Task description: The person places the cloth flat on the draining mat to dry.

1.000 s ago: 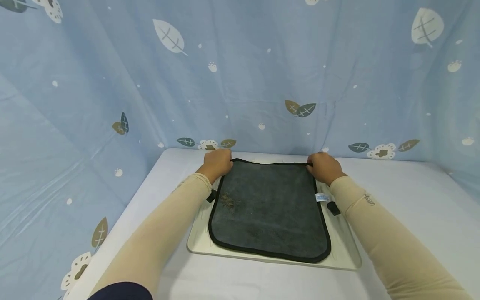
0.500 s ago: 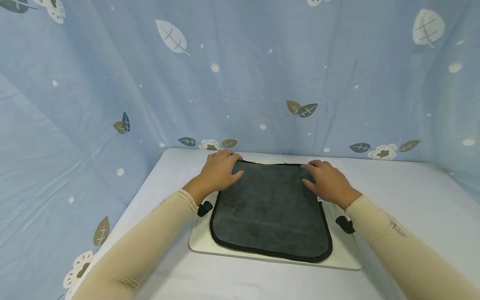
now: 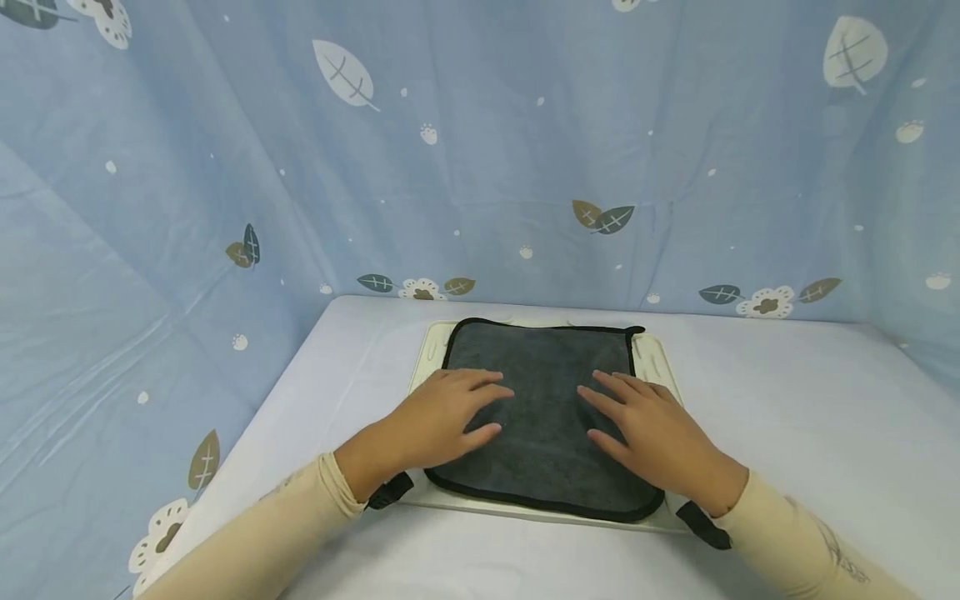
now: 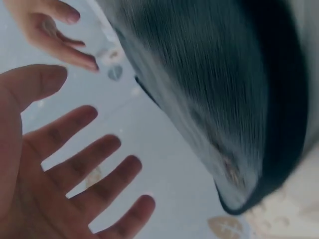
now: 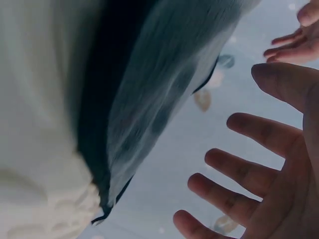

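Observation:
A dark grey cloth [image 3: 543, 450] with black edging lies spread over a cream tray [image 3: 431, 348]. Its far right corner [image 3: 636, 331] is slightly curled. My left hand [image 3: 442, 417] hovers over the cloth's left half, fingers spread and relaxed. Over the right half is my right hand [image 3: 652, 433], its fingers also loosely extended. Both wrist views show a gap between each hand and the cloth [image 4: 199, 64]. Neither the left palm [image 4: 30, 204] nor the right palm [image 5: 284, 209] holds anything. The forearms and hands hide the cloth's side edges in part.
The tray rests on a white-covered table [image 3: 795, 417]. Behind and to the left hangs a blue curtain [image 3: 510, 150] printed with leaves and flowers. Black straps [image 3: 703, 527] sit at both wrists.
Both hands have let go of the cloth's far corners, opened, and drawn back toward me over its middle. The cloth and tray have stayed in place.

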{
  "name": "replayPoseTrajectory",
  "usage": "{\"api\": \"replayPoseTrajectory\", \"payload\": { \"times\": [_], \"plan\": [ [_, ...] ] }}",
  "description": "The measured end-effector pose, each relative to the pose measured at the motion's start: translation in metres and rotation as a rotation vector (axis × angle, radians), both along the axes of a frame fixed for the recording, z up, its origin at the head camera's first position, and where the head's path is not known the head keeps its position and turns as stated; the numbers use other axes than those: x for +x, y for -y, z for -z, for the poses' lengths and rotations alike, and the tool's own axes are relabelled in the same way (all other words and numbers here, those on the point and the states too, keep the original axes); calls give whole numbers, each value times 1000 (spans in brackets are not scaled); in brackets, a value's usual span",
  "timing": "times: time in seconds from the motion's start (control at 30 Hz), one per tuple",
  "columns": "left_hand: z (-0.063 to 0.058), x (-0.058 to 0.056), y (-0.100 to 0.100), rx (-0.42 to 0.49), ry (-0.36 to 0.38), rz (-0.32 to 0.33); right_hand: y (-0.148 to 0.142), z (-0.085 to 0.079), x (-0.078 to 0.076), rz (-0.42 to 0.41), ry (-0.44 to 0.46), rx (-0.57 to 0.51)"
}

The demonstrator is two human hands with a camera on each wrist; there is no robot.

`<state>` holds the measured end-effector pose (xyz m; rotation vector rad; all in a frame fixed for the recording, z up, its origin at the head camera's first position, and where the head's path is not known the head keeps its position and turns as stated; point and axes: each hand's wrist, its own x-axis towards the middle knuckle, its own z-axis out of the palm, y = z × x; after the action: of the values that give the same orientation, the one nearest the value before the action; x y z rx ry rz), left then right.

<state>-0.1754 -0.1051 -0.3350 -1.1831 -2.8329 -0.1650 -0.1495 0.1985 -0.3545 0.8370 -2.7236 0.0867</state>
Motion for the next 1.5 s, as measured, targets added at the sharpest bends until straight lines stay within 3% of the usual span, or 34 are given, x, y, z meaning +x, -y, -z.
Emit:
{"api": "replayPoseTrajectory", "payload": {
  "times": [0.23, 0.43, 0.63, 0.8, 1.0, 1.5],
  "plan": [
    [5, 24, -8, -99, 36, 82, 10, 6, 22, -41, 54, 53],
    [10, 29, -11, -143, 67, 142, 16, 2, 38, -118, 93, 63],
    [16, 32, -11, -183, 51, 177, 17, 7, 41, -154, 149, 85],
    [19, 34, -12, -201, 61, 170, 15, 12, 40, -149, 210, 88],
    [21, 35, -12, -211, 82, 155, 12, 14, 39, -163, 216, 84],
    [19, 36, -13, -157, 111, 145, 14, 15, 40, -158, 268, 22]
  ]
}}
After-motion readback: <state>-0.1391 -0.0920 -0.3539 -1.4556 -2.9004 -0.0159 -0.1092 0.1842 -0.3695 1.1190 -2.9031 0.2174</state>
